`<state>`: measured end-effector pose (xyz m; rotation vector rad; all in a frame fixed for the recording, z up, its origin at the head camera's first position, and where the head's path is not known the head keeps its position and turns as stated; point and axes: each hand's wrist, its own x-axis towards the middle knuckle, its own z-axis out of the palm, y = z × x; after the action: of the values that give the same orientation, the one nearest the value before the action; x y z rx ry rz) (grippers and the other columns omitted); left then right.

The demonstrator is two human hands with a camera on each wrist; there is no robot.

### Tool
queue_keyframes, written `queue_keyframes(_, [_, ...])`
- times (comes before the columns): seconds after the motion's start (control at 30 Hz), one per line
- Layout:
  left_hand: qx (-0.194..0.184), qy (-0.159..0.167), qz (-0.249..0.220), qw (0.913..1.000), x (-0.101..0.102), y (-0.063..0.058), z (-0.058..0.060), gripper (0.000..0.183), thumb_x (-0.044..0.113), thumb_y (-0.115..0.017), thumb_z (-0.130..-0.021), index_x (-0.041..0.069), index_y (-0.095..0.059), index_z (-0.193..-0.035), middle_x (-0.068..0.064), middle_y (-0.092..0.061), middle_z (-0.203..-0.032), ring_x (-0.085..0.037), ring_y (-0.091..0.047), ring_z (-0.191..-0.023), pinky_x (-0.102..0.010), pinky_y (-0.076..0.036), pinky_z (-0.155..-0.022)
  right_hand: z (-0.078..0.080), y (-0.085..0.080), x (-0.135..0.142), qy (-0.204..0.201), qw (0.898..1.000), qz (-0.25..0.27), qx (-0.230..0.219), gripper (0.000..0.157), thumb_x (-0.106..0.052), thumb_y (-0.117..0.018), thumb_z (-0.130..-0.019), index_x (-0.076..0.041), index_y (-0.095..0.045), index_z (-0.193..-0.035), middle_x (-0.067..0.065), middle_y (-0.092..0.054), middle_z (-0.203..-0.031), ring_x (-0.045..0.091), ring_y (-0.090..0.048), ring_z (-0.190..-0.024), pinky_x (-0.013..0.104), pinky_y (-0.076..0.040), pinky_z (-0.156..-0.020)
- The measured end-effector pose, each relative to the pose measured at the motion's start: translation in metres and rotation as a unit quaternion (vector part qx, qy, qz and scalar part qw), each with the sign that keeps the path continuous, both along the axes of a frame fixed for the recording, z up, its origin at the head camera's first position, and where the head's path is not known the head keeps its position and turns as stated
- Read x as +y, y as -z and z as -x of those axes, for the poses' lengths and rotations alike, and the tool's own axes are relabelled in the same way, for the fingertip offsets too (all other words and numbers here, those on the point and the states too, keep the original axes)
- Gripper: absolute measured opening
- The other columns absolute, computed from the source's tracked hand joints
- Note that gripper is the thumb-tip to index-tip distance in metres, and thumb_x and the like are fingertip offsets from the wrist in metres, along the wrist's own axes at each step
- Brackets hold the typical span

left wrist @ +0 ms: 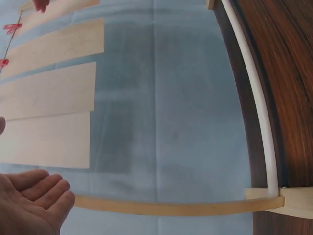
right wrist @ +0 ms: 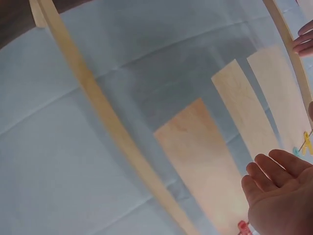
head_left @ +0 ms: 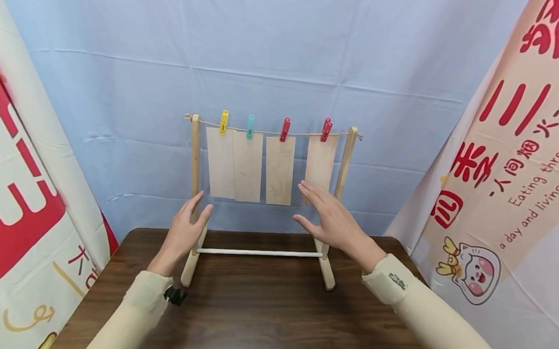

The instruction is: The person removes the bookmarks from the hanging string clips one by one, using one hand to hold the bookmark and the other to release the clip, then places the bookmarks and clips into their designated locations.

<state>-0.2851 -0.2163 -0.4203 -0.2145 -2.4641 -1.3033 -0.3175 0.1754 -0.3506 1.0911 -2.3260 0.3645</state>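
Observation:
Several pale, plain rectangular sheets hang from a string on a wooden stand. A yellow clothespin and a teal clothespin hold the two left sheets, which overlap. One red clothespin clips the third sheet, another red clothespin the rightmost sheet. My left hand is held with fingers extended in front of the stand's left post. On the other side my right hand, fingers also extended, hides the lower part of the rightmost sheet. Both hands hold nothing.
The stand's feet rest on a dark wooden table, joined low down by a white rod. Behind hangs a light blue cloth. Printed banners flank the table. A small black object is at the left cuff.

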Motion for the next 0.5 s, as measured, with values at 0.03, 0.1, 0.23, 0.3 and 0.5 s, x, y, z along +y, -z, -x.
queue_keyframes(0.03, [-0.001,0.0,-0.003,1.0,0.001,-0.001,0.001,0.077,0.064,-0.048,-0.109,0.023,-0.029,-0.171,-0.013,-0.03,-0.174,-0.04,-0.031,-0.159,-0.067,-0.029,-0.123,0.0,-0.002,-0.001,-0.002,1.0,-0.001,0.002,0.081,-0.036,-0.078,-0.1,-0.004,-0.041,-0.164,0.016,-0.04,-0.17,0.038,-0.041,-0.154,0.056,-0.035,-0.124])
queue_keyframes(0.1, [-0.001,0.001,-0.007,1.0,0.002,-0.001,0.003,0.077,0.064,-0.048,-0.109,0.023,-0.028,-0.172,-0.012,-0.03,-0.175,-0.04,-0.031,-0.159,-0.066,-0.029,-0.124,0.0,-0.007,-0.005,-0.004,1.0,-0.002,0.004,0.08,-0.036,-0.078,-0.101,-0.003,-0.041,-0.164,0.016,-0.041,-0.169,0.037,-0.042,-0.154,0.056,-0.035,-0.124])
queue_keyframes(0.23, [0.0,0.003,-0.012,0.9999,0.004,-0.003,0.005,0.078,0.064,-0.048,-0.109,0.022,-0.027,-0.172,-0.013,-0.029,-0.175,-0.04,-0.031,-0.159,-0.065,-0.03,-0.124,0.001,-0.015,-0.011,-0.006,1.0,-0.004,0.012,0.08,-0.036,-0.078,-0.101,-0.002,-0.043,-0.163,0.019,-0.044,-0.167,0.037,-0.043,-0.154,0.055,-0.035,-0.124])
queue_keyframes(0.3, [0.0,0.004,-0.015,0.9999,0.004,-0.003,0.006,0.079,0.064,-0.048,-0.109,0.021,-0.026,-0.172,-0.013,-0.029,-0.175,-0.04,-0.03,-0.159,-0.065,-0.03,-0.124,0.002,-0.018,-0.016,-0.006,1.0,-0.007,0.017,0.079,-0.037,-0.078,-0.101,-0.002,-0.044,-0.162,0.02,-0.045,-0.165,0.036,-0.043,-0.154,0.055,-0.035,-0.124])
queue_keyframes(0.5, [0.003,0.007,-0.019,0.9998,0.004,-0.005,0.01,0.079,0.063,-0.047,-0.11,0.018,-0.026,-0.172,-0.016,-0.027,-0.175,-0.043,-0.029,-0.16,-0.066,-0.03,-0.123,0.005,-0.027,-0.026,-0.012,0.999,-0.017,0.031,0.076,-0.038,-0.075,-0.103,-0.002,-0.044,-0.162,0.019,-0.047,-0.164,0.038,-0.043,-0.153,0.053,-0.034,-0.125])
